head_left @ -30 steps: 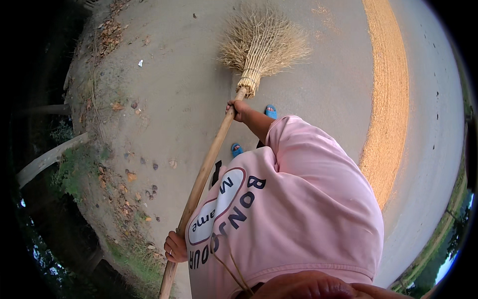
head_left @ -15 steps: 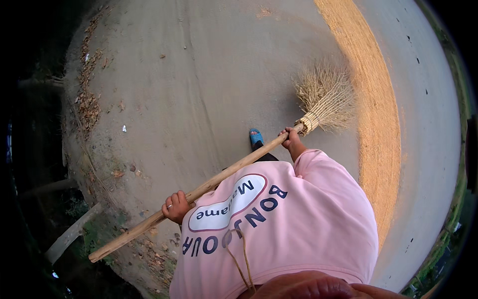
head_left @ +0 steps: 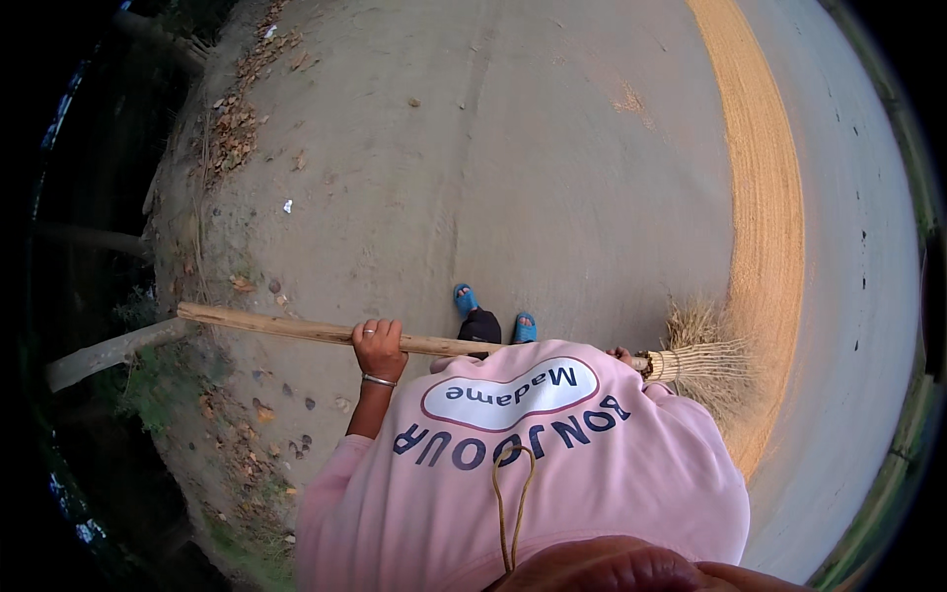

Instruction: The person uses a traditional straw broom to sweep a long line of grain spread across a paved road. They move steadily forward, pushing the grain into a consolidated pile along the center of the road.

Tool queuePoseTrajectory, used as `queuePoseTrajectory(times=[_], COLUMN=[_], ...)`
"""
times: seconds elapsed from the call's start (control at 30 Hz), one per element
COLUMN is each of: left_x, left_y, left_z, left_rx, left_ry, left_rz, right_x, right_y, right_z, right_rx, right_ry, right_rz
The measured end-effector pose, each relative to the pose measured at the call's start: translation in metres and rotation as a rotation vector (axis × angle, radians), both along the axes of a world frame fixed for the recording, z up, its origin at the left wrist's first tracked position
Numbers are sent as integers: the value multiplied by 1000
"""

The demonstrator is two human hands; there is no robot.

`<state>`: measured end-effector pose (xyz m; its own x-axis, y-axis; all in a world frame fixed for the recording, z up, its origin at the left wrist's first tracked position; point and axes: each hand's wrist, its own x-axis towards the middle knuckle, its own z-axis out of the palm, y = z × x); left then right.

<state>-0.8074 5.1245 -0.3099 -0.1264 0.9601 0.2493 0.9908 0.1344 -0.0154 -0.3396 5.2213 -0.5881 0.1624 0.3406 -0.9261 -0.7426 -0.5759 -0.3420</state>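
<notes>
A long wooden-handled twig broom [head_left: 266, 324] lies crosswise in front of me, its handle end pointing left. My left hand [head_left: 379, 350], with a ring and a bracelet, is closed round the handle left of my body. Close to the bound neck, my right hand [head_left: 620, 355] grips the broom; the pink sleeve hides most of it. On the right, the bristle head [head_left: 698, 363] is spread and blurred, its tips at the edge of a long strip of golden grain [head_left: 767, 168]. Part of the handle is behind my shirt.
My feet in blue slippers [head_left: 466, 299] stand on grey pavement. Dry leaves [head_left: 235, 133] and a white scrap [head_left: 288, 206] lie along the left edge, near a pale tree trunk [head_left: 113, 355]. A small scatter of grain [head_left: 629, 97] lies ahead; more pavement borders the strip's right side.
The broom head has swung back toward my right side, and the handle has turned from slanted to nearly level. My left hand has moved forward. Both slippers now show.
</notes>
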Motion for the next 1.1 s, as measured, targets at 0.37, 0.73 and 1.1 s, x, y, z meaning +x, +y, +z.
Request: queuePoseTrajectory(times=[0.37, 0.73, 1.1], left_x=[-35, 13, 116], left_y=[-12, -101, -132], left_z=[-19, 18, 81], left_rx=[40, -69, -301], left_ry=[11, 262, 686], left_rz=[351, 1027, 1473], right_x=[-121, -341, -524], right_y=[166, 223, 151], right_z=[40, 67, 98], right_rx=[59, 78, -6], right_ry=[75, 279, 406], right_rz=[290, 631, 1127])
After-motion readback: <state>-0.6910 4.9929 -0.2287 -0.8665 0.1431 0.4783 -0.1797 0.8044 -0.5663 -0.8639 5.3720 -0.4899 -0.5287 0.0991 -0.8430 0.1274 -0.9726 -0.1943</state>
